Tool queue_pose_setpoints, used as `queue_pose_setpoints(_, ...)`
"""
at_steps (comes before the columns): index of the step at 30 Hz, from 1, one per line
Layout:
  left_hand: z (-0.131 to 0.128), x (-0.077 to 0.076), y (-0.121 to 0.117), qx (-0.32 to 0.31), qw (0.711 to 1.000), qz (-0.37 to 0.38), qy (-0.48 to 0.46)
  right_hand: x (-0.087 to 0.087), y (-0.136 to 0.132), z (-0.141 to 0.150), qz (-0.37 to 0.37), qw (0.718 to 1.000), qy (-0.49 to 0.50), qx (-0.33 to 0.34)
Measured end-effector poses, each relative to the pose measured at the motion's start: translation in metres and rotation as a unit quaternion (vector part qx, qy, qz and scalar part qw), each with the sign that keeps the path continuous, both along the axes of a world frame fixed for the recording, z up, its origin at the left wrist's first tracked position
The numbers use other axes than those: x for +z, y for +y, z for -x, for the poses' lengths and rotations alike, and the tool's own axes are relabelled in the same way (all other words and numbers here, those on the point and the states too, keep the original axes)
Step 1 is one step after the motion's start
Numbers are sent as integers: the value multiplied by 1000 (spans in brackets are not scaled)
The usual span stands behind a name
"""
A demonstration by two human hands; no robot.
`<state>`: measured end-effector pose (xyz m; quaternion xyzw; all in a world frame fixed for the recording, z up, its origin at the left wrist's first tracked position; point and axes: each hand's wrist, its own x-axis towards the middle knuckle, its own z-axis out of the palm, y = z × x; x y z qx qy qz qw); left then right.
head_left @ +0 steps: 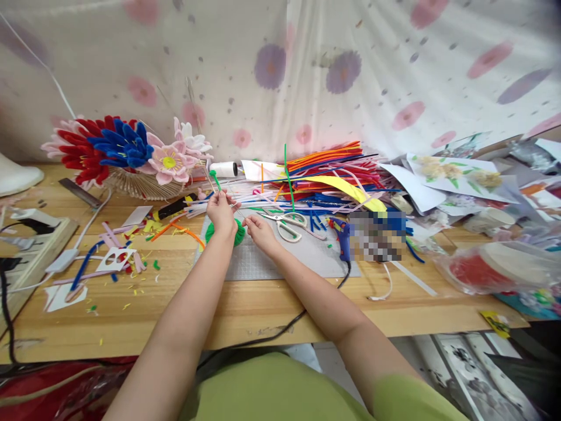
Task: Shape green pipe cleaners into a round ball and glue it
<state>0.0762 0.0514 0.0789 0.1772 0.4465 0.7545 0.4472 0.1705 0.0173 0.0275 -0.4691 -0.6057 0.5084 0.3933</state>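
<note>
My left hand (222,213) is closed around a green pipe cleaner (216,179), whose fuzzy, curled tip sticks up above the fingers. Close by on the right, my right hand (262,233) pinches its fingertips together on what looks like a thin wire running toward the left hand. Just under the left hand and wrist is a bundle of bright green fuzzy loops (239,233), partly hidden. Both hands are over a grey cutting mat (254,263). White-handled scissors (290,234) lie right beside the right hand.
A blue glue gun (344,240) rests at the mat's right edge, its black cord (280,333) crossing the table front. Behind lies a pile of coloured pipe cleaners (333,169). Fuzzy flowers (123,146) stand back left above scraps. Plastic-wrapped rolls (495,266) are at right.
</note>
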Motion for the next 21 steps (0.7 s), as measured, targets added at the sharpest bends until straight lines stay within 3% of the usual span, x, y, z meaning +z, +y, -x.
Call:
queue_pose_setpoints(3,12,5,6,2,1000,24,-17,-3,-6,-3,-80,993,-90,-19)
queue_pose_setpoints(6,21,11,9,0,999,30,-35,-4,-15,-5,-103,987,-119,-7)
queue_pose_setpoints(13,27,18,-1,-66,997,24,-40,-2,-22,-11,-104,991,-68,44)
queue_pose_setpoints(21,26,8,-6,-89,994,33,-60,3,-15,-44,-63,991,-39,109)
